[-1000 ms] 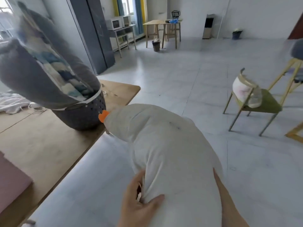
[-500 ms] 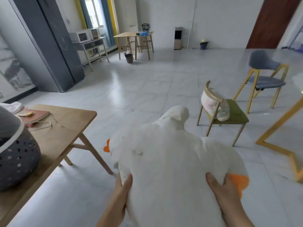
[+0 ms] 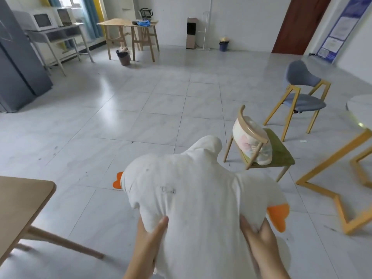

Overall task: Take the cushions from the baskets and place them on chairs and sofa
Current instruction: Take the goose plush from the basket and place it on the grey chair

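White plush fills the near middle of my view: one large white duck-shaped cushion [image 3: 193,202] with two orange felt feet, one poking out at its left edge [image 3: 117,180] and one at its right [image 3: 278,215]. I have it held up in the air above the pale tiled floor [image 3: 141,117], carried between both hands. My left hand [image 3: 148,241] clasps its near left side, thumb pressed over the top of the fabric and the fingers tucked underneath out of sight. My right hand [image 3: 259,236] grips the near right side, the cloth bunched under the thumb.

I count two chairs ahead on the right. The nearer one is a light wooden chair with an olive green seat [image 3: 278,152], and one pale patterned cushion [image 3: 251,141] already leans against its curved backrest. Farther right stands one grey upholstered chair with yellow legs [image 3: 302,97], its seat bare.

At the near left is the corner of one tan wooden table [image 3: 22,200]. At the right edge, one white round table on a yellow frame [image 3: 360,109] comes partly into view. Far off I see two small bins: one dark waste bin [image 3: 123,57] beside a far wooden table [image 3: 124,24], and one blue bin [image 3: 224,45] by the back wall
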Demonstrator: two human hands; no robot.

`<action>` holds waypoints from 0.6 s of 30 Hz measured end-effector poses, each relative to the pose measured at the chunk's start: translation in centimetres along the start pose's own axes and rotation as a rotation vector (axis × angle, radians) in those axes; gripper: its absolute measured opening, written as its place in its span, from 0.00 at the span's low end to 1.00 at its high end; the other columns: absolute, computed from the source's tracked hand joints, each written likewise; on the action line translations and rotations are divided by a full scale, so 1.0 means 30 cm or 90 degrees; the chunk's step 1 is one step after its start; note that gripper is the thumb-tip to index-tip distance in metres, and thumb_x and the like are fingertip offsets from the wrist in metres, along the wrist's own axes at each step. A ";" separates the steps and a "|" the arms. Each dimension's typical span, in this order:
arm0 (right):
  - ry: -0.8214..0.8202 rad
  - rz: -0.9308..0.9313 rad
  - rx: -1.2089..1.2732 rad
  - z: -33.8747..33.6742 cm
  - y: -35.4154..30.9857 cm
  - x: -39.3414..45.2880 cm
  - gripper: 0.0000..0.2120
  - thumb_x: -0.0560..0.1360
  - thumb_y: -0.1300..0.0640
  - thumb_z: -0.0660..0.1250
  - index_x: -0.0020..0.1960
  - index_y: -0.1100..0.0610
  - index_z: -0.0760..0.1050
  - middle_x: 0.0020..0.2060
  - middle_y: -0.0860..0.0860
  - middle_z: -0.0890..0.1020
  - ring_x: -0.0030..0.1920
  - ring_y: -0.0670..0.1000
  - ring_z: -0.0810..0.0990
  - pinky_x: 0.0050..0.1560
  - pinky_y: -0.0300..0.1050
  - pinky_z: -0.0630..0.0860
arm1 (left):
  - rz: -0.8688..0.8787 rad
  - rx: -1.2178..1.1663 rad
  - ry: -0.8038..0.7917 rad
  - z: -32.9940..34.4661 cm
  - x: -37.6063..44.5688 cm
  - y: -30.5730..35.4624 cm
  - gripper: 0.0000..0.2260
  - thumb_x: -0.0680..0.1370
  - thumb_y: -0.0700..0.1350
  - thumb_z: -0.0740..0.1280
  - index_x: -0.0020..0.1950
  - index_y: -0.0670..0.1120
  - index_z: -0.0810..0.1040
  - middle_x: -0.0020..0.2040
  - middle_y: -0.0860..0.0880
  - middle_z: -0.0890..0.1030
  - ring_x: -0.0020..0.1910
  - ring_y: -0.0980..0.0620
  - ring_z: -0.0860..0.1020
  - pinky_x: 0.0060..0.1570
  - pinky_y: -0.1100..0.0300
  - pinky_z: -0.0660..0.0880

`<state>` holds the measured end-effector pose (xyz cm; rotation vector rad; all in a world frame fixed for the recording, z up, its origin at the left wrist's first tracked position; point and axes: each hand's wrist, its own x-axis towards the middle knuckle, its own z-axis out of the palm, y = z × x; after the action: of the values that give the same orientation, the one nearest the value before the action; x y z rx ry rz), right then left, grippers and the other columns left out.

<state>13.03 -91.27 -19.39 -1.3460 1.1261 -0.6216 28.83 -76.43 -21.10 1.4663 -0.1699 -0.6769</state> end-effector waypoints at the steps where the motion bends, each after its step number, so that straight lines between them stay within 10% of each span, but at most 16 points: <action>1: 0.004 0.012 -0.005 0.027 -0.026 0.062 0.24 0.66 0.49 0.71 0.59 0.54 0.70 0.47 0.50 0.78 0.48 0.51 0.74 0.51 0.44 0.68 | -0.010 0.002 -0.003 0.001 0.064 0.017 0.40 0.51 0.59 0.68 0.62 0.53 0.66 0.56 0.51 0.77 0.57 0.47 0.74 0.56 0.50 0.71; 7: 0.023 0.109 -0.039 0.213 -0.041 0.362 0.28 0.61 0.44 0.72 0.54 0.60 0.74 0.44 0.53 0.81 0.46 0.53 0.76 0.49 0.44 0.67 | -0.081 0.043 0.039 0.000 0.436 0.046 0.49 0.46 0.60 0.67 0.63 0.40 0.68 0.54 0.46 0.75 0.52 0.49 0.73 0.52 0.56 0.67; 13: 0.004 0.103 0.038 0.493 -0.117 0.831 0.21 0.67 0.53 0.72 0.57 0.57 0.71 0.54 0.55 0.78 0.52 0.54 0.74 0.56 0.46 0.65 | -0.089 0.051 0.070 0.044 0.972 0.131 0.40 0.48 0.61 0.69 0.57 0.45 0.70 0.50 0.48 0.79 0.50 0.47 0.77 0.49 0.53 0.72; 18: -0.073 0.063 0.106 0.752 -0.363 1.329 0.17 0.69 0.58 0.70 0.55 0.54 0.68 0.44 0.47 0.77 0.44 0.49 0.76 0.51 0.46 0.69 | -0.027 0.051 0.094 0.097 1.515 0.394 0.40 0.51 0.60 0.70 0.59 0.44 0.70 0.53 0.47 0.79 0.50 0.47 0.78 0.52 0.49 0.75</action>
<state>51.13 -118.70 -22.97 -1.1619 1.0181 -0.5473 67.74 -102.86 -22.79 1.5944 -0.0527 -0.5998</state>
